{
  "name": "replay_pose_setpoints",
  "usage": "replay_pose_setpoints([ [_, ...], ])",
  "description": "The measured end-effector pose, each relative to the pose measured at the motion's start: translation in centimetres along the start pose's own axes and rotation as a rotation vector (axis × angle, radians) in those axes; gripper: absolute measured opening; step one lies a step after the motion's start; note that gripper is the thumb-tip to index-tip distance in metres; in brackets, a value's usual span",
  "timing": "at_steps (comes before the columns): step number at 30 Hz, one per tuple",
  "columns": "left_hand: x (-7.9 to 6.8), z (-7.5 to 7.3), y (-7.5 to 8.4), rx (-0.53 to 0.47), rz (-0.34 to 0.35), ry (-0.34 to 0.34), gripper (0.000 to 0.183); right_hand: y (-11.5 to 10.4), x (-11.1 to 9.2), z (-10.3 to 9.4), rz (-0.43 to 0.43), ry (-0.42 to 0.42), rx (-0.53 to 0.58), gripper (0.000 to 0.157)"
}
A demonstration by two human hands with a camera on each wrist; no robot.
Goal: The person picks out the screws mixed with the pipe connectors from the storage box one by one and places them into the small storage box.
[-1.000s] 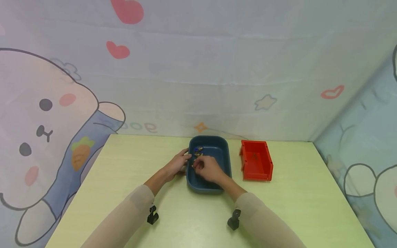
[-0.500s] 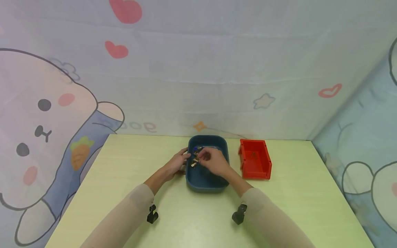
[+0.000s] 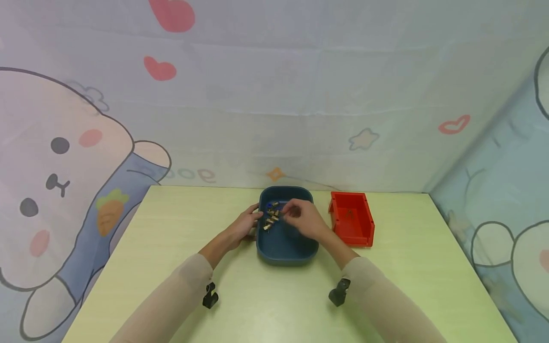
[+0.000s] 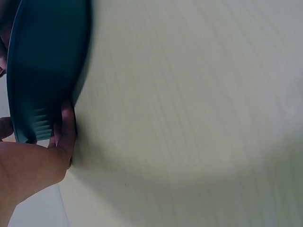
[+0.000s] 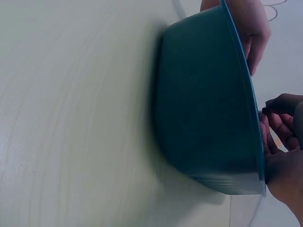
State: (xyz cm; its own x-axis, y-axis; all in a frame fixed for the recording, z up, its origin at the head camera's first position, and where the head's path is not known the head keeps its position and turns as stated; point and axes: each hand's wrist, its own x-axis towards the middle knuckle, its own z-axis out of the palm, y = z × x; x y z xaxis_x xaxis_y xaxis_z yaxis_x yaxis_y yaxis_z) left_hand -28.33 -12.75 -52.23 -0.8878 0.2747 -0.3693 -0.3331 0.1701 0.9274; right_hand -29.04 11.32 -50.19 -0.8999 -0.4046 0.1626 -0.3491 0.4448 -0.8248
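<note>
Brass-coloured fittings (image 3: 269, 220) lie in a loose heap inside the dark blue tub (image 3: 285, 245), close to its left wall and between the two hands. Leftmost, the left hand (image 3: 240, 228) grips that wall from outside, with the thumb at the rim and the fingers along the outer face, as the left wrist view shows. Its fingertips are near the heap, but the wall stands between. The heap is drawn out lengthwise, its long axis running away from the person with a slight slant to the right at the far end, where a small blue piece (image 3: 269, 206) sits among the brass. Single fittings point various ways. Just right of the heap, over the tub, is the right hand (image 3: 308, 220), so the fittings lie directly to the left of its fingertips with no wall between. Its fingers are bent and their tips drawn together; I cannot tell whether a small piece is pinched there. The tub's own long axis also runs away from the person. Farthest right, apart from the tub, a red bin (image 3: 353, 228) stands on the pale table (image 3: 429, 247), holding a few small pieces (image 3: 349, 213) too tiny to identify.
</note>
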Motion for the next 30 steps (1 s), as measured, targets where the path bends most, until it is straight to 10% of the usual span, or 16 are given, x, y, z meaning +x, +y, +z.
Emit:
replay_pose_setpoints([
  [30,0.2,0.0,0.0,0.007,-0.006,0.009,0.061,0.4,-1.1,-3.7,0.028,-0.004,-0.037,0.014],
])
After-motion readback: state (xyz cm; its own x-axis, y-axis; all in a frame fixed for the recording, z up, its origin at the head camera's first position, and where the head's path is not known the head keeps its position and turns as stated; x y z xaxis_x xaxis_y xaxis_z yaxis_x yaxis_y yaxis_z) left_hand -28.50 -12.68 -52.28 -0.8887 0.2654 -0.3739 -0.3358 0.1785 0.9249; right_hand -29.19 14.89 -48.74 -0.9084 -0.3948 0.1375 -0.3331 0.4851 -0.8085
